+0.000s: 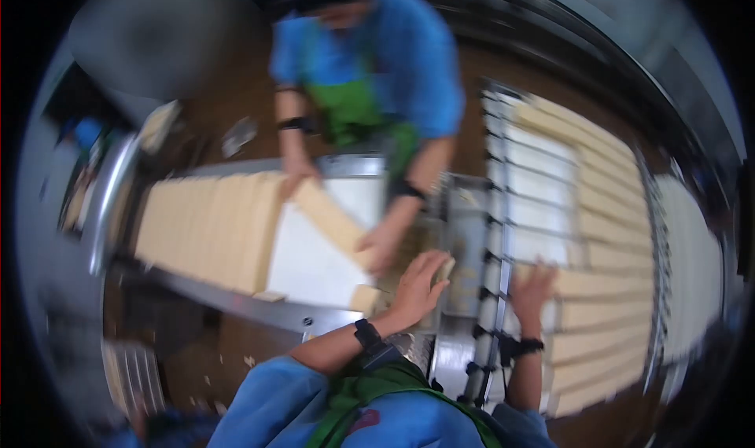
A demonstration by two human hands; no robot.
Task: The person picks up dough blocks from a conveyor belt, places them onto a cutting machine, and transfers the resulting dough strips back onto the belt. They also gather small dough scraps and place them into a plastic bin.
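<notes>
My left hand (pixel 417 289) reaches over the metal gap between the two work surfaces, its fingers closed round a small cream-coloured piece (pixel 446 269). To the right, my right hand (pixel 533 295) is blurred, with fingers spread, at the left ends of long cream-coloured slabs (pixel 602 299) lying in rows on a conveyor (pixel 539 200). A co-worker's two hands grip one long cream-coloured slab (pixel 330 220) set at a slant over a white board (pixel 303 259).
A tight row of upright cream-coloured slabs (pixel 208 228) fills the left of the board. The co-worker (pixel 370 63) in blue and green stands across from me. A dark-clipped rail (pixel 493 212) edges the conveyor. A ribbed pale tray (pixel 134 377) sits low at left.
</notes>
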